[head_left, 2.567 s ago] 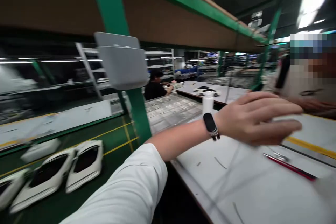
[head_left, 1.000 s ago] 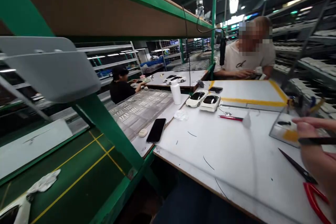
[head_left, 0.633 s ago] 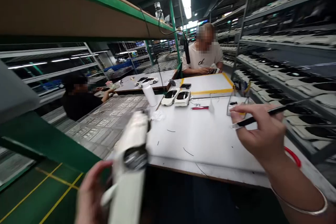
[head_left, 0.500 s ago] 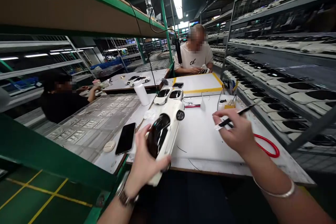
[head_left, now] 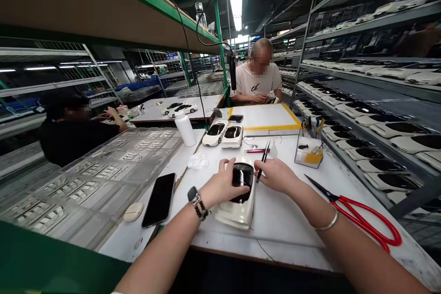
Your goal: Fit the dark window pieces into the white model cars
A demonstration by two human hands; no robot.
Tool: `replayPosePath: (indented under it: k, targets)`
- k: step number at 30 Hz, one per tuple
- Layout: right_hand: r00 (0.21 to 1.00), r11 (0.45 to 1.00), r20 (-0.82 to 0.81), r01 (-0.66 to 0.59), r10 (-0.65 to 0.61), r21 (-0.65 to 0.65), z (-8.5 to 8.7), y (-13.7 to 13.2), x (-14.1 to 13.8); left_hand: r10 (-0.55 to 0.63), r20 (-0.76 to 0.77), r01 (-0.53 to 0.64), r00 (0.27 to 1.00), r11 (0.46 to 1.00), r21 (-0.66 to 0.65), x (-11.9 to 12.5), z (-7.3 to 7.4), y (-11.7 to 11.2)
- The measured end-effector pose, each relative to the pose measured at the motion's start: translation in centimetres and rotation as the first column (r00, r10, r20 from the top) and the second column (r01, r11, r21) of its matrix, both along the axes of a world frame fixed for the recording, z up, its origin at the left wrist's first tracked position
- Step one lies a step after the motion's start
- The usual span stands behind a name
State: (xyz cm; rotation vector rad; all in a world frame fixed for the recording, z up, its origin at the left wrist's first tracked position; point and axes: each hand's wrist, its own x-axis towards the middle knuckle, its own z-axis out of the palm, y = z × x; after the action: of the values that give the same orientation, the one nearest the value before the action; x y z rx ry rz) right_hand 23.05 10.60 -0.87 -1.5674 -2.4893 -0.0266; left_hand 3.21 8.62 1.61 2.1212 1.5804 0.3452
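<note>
A white model car [head_left: 237, 213] with a dark glossy roof and windows rests on the white worktop, its near end toward me. My left hand [head_left: 223, 186] is closed over it from the left, thumb across the dark roof and fingers at the far side. Black tweezers [head_left: 264, 158] are pinched in my right hand [head_left: 275, 174], which is close against the car's right side. The upper ends of the tweezers point up and away. The car's left side is partly hidden by my left hand.
Beyond are two white model cars [head_left: 215, 133], a white bottle [head_left: 185, 128] and a red pen [head_left: 257, 150]. Red-handled scissors [head_left: 365, 220] and a clear tool box [head_left: 309, 151] lie right. A phone [head_left: 158, 200] and parts trays [head_left: 103, 170] are left. A co-worker [head_left: 257, 78] sits opposite.
The car has gone from tilted in my left hand down onto the worktop, turned straighter. My right hand has moved left with the tweezers to the car's side. The scissors now show fully.
</note>
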Motion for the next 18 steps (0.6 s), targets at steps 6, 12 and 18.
replayPosePath:
  k: [6,12,18]
  targets:
    - [0.994,0.997,0.113,0.012,-0.004,-0.075,3.7,1.1,-1.1,0.052,0.396,-0.087,0.917,0.994,0.072,-2.4,0.9,8.8]
    - [0.993,0.996,0.077,-0.085,0.086,-0.02,9.7,1.8,-4.7,-0.105,0.671,0.093,0.734,0.994,0.054,1.1,-2.5,13.9]
    - [0.809,0.947,-0.514,-0.322,0.286,0.019,11.9,3.0,-4.9,-0.056,0.814,0.134,0.578,0.991,-0.027,1.4,-7.1,14.0]
